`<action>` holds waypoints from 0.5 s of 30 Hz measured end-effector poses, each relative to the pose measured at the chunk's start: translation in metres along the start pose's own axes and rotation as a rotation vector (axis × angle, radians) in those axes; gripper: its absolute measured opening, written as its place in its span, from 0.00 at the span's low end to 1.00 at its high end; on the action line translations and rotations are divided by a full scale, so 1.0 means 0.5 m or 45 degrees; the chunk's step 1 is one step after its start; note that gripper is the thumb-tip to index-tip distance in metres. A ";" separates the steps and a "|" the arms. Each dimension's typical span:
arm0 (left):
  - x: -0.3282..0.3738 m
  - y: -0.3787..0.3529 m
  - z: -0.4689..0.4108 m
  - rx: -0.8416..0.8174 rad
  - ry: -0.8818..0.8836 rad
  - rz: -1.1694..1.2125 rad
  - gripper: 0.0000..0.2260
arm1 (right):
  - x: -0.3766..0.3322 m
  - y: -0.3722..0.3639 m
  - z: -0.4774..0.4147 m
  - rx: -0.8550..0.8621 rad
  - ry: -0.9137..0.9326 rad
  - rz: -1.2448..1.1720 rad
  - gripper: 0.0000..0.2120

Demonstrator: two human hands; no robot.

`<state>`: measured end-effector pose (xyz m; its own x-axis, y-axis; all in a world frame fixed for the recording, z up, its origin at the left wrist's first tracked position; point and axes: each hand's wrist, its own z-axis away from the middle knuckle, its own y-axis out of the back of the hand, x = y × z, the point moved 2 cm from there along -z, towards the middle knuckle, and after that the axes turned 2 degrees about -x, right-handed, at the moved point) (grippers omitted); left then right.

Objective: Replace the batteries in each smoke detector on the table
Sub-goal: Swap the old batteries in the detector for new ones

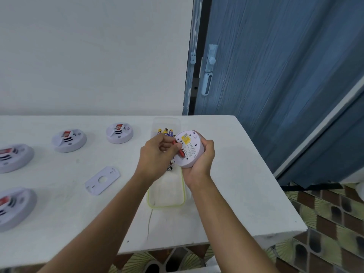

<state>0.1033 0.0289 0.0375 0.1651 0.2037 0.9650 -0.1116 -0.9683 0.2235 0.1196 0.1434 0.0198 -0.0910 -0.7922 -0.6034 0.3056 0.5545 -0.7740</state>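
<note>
My right hand point(201, 161) grips a round white smoke detector point(192, 149) from the right side, its back with a yellow label turned up toward me. My left hand point(157, 154) pinches a red battery point(180, 151) at the detector's open battery slot. Both hands hover over a clear plastic tray point(167, 200) with a yellow-green rim. Purple and gold batteries point(166, 132) lie at the tray's far end, and a dark battery point(169, 168) shows under my left hand. A white detector cover plate point(102, 180) lies flat on the table to the left.
Several other white smoke detectors sit on the white table point(246, 194): one point(119, 133) and another point(69, 140) toward the back, two more point(13, 157) point(14, 207) at the left edge. A blue door point(275, 75) stands behind; the table's right edge drops to a tiled floor point(334, 223).
</note>
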 end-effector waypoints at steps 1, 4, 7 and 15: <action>-0.004 -0.004 0.005 0.014 -0.008 -0.018 0.05 | 0.000 -0.001 0.003 0.004 0.006 -0.007 0.16; -0.011 -0.012 0.015 0.071 -0.080 -0.187 0.07 | 0.001 -0.003 0.011 0.012 0.013 -0.044 0.16; -0.013 -0.021 0.023 0.118 -0.191 -0.311 0.08 | 0.001 -0.005 0.016 0.016 0.008 -0.068 0.18; -0.017 -0.053 0.041 0.101 -0.337 -0.537 0.10 | 0.004 0.009 0.012 0.071 -0.005 -0.062 0.18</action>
<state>0.1248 0.0498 0.0206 0.4235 0.5463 0.7226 0.0918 -0.8195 0.5657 0.1267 0.1429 0.0163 -0.1037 -0.8190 -0.5643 0.3529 0.5001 -0.7908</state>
